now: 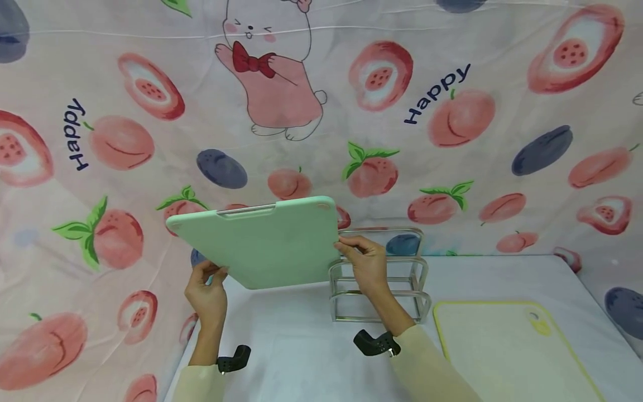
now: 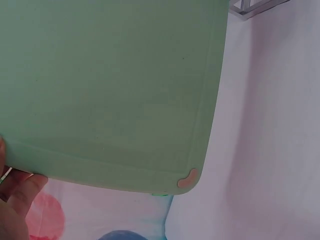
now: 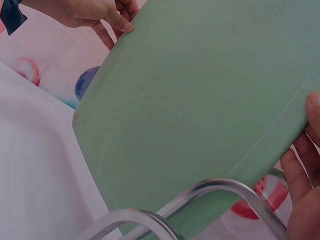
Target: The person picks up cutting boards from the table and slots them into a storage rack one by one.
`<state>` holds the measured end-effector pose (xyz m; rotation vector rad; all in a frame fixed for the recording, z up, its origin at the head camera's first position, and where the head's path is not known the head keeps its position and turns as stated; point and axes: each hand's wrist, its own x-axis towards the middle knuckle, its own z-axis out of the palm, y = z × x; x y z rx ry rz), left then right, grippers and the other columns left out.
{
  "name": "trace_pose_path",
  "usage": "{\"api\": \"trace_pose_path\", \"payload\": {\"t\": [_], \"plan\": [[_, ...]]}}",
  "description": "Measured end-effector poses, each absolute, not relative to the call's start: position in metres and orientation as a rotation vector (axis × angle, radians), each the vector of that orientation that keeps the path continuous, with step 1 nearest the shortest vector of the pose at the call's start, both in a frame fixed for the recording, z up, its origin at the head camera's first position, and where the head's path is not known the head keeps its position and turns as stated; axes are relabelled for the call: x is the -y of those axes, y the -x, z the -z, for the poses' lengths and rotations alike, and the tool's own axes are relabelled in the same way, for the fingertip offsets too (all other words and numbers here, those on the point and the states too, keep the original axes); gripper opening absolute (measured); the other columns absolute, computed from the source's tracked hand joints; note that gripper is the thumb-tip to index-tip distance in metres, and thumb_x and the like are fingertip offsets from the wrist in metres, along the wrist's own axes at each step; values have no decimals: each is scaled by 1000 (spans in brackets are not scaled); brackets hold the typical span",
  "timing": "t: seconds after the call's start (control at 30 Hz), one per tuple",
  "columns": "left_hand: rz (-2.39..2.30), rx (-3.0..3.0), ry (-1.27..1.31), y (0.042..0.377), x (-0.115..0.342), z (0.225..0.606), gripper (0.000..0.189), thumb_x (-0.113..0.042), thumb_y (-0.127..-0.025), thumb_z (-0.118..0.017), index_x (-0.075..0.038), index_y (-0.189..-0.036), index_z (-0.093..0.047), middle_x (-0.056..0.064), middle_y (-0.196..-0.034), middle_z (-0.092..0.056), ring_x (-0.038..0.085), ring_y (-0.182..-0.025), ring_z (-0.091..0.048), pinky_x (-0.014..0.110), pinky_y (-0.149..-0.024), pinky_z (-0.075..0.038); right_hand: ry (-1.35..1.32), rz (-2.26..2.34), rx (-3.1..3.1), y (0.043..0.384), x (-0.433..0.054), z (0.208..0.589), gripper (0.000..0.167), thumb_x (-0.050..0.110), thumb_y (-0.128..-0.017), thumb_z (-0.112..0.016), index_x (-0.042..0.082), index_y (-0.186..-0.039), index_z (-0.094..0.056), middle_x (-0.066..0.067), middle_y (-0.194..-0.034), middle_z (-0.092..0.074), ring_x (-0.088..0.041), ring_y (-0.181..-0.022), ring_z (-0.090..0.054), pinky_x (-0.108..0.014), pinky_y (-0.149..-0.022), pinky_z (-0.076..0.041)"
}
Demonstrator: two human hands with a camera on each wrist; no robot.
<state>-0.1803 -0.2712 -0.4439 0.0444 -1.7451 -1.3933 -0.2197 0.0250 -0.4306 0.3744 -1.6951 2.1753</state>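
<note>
A light green cutting board [image 1: 261,243] with a metal-lined handle slot is held tilted in the air by both hands. My left hand [image 1: 208,293] pinches its left edge; in the left wrist view, fingers [image 2: 25,192] show at that edge beside a corner with a small pinkish pad. On the opposite edge my right hand [image 1: 369,265] grips the board between thumb and fingers, as the right wrist view also shows [image 3: 305,170]. A silver metal rack [image 1: 422,279] stands on the table just behind and beside the right hand, and its bars partly overlap the board in the right wrist view.
A whitish cutting board [image 1: 502,346] with a yellow-green rim lies flat at the table's right. The white table [image 1: 296,346] runs up to a peach-printed cloth [image 1: 321,139] at the back and left. Each wrist wears a black band.
</note>
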Motion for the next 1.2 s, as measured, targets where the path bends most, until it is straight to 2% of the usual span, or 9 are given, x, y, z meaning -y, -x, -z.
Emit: {"api": "trace_pose_path", "payload": {"t": [0.13, 0.23, 0.33, 0.47, 0.63, 0.8, 0.9, 1.03, 1.2], "plan": [[1377, 1770, -38, 175, 261, 433, 15, 24, -77, -63, 20, -91, -59, 17, -80, -62, 16, -75, -62, 22, -69, -55, -319, -2162, 1727, 221, -28, 431, 12, 5, -80, -76, 1, -91, -76, -9, -93, -72, -18, -89, -65, -26, -72, -53], [1351, 1788, -31, 175, 256, 431, 16, 24, -76, -64, 20, -91, -60, 23, -80, -62, 19, -74, -63, 19, -69, -54, -275, -2159, 1738, 220, -29, 429, 10, 2, -80, -75, 0, -91, -75, -11, -94, -71, -16, -88, -65, -26, -72, -53], [1358, 1799, -29, 175, 252, 431, 17, 24, -76, -64, 21, -92, -59, 28, -81, -61, 22, -74, -63, 19, -69, -54, -245, -2129, 1769, 213, -31, 418, 10, -1, -82, -73, -3, -91, -74, -15, -96, -70, -12, -87, -64, -24, -72, -52], [1361, 1835, -54, 176, 247, 430, 17, 22, -77, -64, 20, -94, -59, 28, -83, -61, 26, -76, -62, 18, -67, -53, -216, -2078, 1838, 205, -33, 403, 11, -1, -84, -71, -7, -94, -70, -17, -99, -68, -8, -90, -62, -20, -72, -50], [1342, 1850, -119, 177, 240, 427, 16, 18, -79, -67, 18, -93, -61, 22, -81, -63, 23, -75, -63, 17, -63, -50, -259, -2035, 1844, 206, -37, 404, 14, -1, -86, -69, -10, -96, -66, -22, -99, -65, -8, -90, -62, -20, -73, -50], [1422, 1806, -205, 178, 233, 425, 16, 16, -79, -68, 17, -94, -63, 15, -81, -64, 20, -76, -63, 17, -65, -50, -243, -2008, 1832, 206, -40, 405, 15, -1, -86, -68, -10, -97, -65, -23, -98, -65, -8, -87, -62, -19, -73, -50], [1439, 1789, -232, 180, 229, 425, 16, 14, -79, -70, 17, -93, -64, 17, -82, -65, 16, -76, -64, 17, -65, -50, -228, -1996, 1833, 206, -42, 405, 15, -1, -87, -67, -11, -98, -64, -23, -98, -64, -8, -88, -61, -20, -78, -50], [1472, 1755, -208, 182, 226, 427, 17, 13, -78, -71, 17, -93, -65, 19, -83, -66, 14, -75, -64, 19, -67, -52, -212, -1953, 1858, 206, -45, 404, 15, 0, -87, -67, -10, -98, -63, -22, -97, -64, -9, -88, -60, -25, -83, -49], [1554, 1697, -157, 185, 224, 430, 17, 14, -77, -71, 18, -92, -65, 12, -80, -67, 15, -74, -65, 21, -70, -54, -181, -1921, 1874, 205, -49, 402, 15, 2, -87, -68, -10, -97, -64, -20, -94, -65, -10, -88, -61, -27, -81, -49]]}}
